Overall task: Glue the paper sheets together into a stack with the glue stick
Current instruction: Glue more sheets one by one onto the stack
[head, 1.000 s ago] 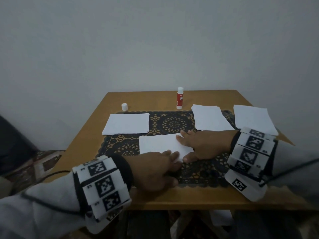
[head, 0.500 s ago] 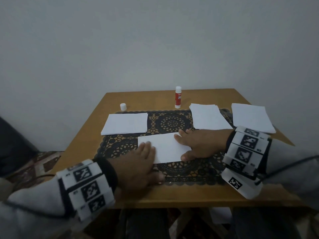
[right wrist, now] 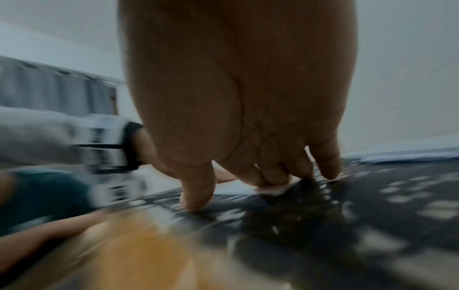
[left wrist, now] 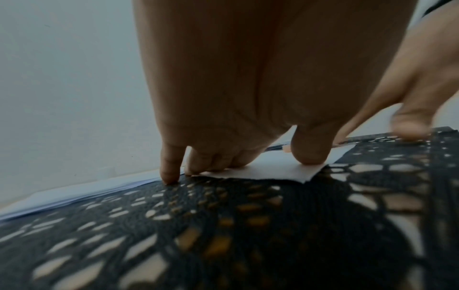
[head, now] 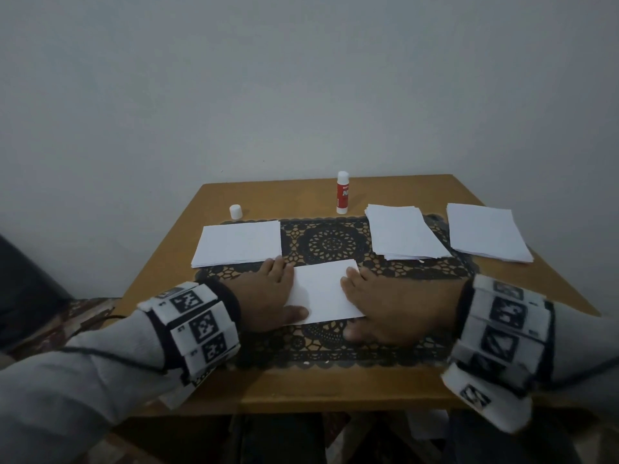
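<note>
Both flat hands, left hand (head: 268, 293) and right hand (head: 395, 306), on the sheet (head: 323, 291).

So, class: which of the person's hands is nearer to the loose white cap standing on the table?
Left. The left hand rests on the sheet's left edge, below the cap; the right hand lies on the sheet's other side, farther from it.
</note>
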A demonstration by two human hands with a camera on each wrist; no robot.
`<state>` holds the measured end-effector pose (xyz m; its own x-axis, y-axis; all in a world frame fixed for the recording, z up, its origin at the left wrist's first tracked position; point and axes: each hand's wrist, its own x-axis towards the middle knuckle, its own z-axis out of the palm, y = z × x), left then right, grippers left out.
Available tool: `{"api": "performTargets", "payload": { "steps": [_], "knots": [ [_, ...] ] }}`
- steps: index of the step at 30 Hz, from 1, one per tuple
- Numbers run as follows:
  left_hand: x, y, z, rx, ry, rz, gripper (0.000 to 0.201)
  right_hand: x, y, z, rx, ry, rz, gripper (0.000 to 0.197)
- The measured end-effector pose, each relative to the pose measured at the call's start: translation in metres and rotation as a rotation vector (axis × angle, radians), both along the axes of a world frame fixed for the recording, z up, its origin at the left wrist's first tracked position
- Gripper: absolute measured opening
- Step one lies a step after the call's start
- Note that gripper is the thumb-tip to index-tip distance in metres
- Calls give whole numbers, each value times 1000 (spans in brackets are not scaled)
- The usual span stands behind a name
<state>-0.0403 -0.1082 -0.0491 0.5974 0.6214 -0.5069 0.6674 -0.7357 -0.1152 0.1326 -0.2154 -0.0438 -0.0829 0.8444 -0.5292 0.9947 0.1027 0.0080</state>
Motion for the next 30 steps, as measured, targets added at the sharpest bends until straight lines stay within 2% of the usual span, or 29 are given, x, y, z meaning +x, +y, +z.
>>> {"api": "performTargets", "payload": {
  "steps": [4,9,13,19,22,23,26,30],
  "knots": [
    [-1,0,-1,20,-43,-2,87,-22,-33,-3,-33,12,131,97],
    [-4,3,0,138,-213,-15,87,-4,-22,8,-22,-80,22,88],
    [-3,17,2,115,-335,97,83,1,-13,13,46,-53,-11,73],
    [-2,32,5,-45,-539,247,48,4,-8,7,81,-67,19,66],
    [-6,40,7,-43,-640,254,17,5,-9,6,121,-45,13,62],
    [-7,41,10,-44,-667,239,10,5,-10,6,148,-22,1,60],
    [-14,41,18,-67,-771,234,13,10,-8,9,328,127,-76,43],
    [-30,47,28,-134,-914,327,17,20,11,13,532,416,-334,34]
  ]
}}
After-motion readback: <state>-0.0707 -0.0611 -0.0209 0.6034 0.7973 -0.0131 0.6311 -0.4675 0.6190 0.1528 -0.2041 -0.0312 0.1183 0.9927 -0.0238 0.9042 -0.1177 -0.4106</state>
